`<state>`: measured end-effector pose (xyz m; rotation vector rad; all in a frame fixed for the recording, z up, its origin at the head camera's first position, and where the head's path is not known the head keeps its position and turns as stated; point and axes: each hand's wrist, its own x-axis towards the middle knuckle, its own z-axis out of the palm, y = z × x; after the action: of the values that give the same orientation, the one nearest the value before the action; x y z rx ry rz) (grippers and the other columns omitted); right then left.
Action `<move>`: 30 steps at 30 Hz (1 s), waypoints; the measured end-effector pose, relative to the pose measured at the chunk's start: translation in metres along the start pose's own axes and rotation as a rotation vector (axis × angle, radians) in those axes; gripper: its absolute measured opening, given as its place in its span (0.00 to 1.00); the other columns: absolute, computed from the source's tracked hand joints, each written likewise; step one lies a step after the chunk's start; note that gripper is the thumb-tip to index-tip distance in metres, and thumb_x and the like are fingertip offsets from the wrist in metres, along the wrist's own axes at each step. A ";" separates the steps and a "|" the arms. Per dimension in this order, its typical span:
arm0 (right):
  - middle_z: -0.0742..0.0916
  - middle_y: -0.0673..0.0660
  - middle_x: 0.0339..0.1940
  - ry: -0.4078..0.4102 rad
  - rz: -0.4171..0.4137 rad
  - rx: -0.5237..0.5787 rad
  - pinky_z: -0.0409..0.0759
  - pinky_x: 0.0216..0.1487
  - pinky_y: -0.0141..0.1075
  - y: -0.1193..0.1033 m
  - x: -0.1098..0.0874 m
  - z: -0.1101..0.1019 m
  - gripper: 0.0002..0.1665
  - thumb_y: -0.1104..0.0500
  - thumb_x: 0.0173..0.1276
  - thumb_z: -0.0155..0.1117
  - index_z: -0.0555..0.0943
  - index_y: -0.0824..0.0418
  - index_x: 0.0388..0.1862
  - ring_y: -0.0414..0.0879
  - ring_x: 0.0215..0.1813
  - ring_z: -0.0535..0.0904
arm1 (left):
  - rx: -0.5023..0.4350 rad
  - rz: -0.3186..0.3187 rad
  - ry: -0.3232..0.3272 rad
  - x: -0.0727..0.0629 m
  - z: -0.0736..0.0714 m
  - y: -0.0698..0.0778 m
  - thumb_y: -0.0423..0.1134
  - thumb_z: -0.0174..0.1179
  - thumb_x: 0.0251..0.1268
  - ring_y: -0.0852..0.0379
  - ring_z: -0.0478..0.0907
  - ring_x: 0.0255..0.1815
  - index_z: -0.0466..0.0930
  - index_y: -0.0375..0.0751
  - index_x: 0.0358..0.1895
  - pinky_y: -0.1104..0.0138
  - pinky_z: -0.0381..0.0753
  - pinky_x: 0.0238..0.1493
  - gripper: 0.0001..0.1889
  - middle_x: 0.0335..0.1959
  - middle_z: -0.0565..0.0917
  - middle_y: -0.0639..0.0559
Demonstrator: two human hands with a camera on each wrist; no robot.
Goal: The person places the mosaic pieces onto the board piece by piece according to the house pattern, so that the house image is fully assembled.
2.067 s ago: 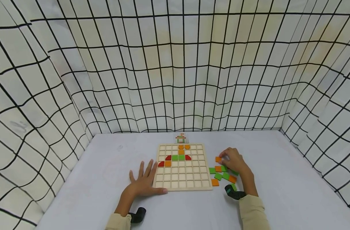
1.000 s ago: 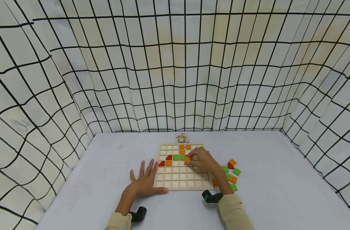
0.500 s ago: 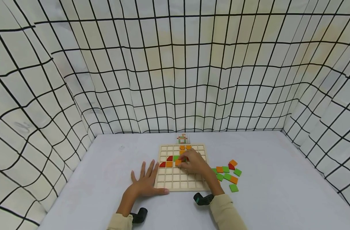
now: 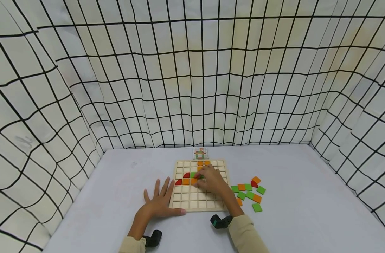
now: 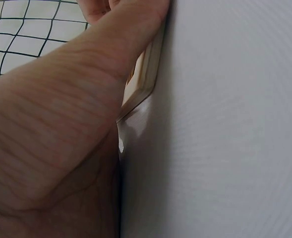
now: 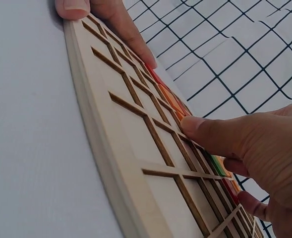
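Observation:
A wooden grid board (image 4: 198,203) lies on the white table. Spread straight along its left side is my left hand (image 4: 159,203), its thumb on the front left corner, as the right wrist view also shows. My right hand (image 4: 211,181) reaches over the board and pinches an orange square tile (image 4: 193,181) with thumb and index finger. That tile lies in the cell right of another orange square tile (image 4: 185,181), next to a red quarter-round tile (image 4: 178,182). In the right wrist view, the thumb (image 6: 193,125) touches the orange tile. Part of the green row is hidden behind my fingers.
Loose green, orange and red tiles (image 4: 250,194) lie scattered right of the board. A small printed pattern card (image 4: 200,153) stands behind it. White sheeting with black netting (image 4: 211,88) encloses the table's back and sides.
From the loose tiles on the right, my right hand has carried an orange square tile left over the board and lowered it into a cell. The left hand has stayed in place.

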<state>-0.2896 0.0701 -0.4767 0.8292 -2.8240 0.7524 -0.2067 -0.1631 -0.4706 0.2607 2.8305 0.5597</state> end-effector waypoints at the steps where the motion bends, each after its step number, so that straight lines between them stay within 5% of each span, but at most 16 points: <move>1: 0.84 0.51 0.49 -0.001 0.003 0.007 0.71 0.51 0.52 0.000 0.000 0.000 0.14 0.46 0.63 0.70 0.87 0.51 0.43 0.48 0.52 0.73 | 0.000 0.001 0.001 -0.001 0.000 0.000 0.76 0.63 0.43 0.32 0.26 0.79 0.42 0.45 0.80 0.26 0.25 0.64 0.65 0.82 0.38 0.43; 30: 0.84 0.48 0.46 0.017 0.002 0.008 0.70 0.49 0.47 0.000 -0.002 0.000 0.11 0.46 0.63 0.70 0.87 0.48 0.39 0.46 0.52 0.73 | -0.004 0.003 -0.005 -0.003 -0.002 0.002 0.74 0.64 0.44 0.32 0.26 0.79 0.42 0.43 0.79 0.26 0.26 0.64 0.64 0.81 0.39 0.42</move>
<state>-0.2881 0.0712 -0.4777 0.8166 -2.8093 0.7680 -0.2044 -0.1621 -0.4675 0.2657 2.8245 0.5654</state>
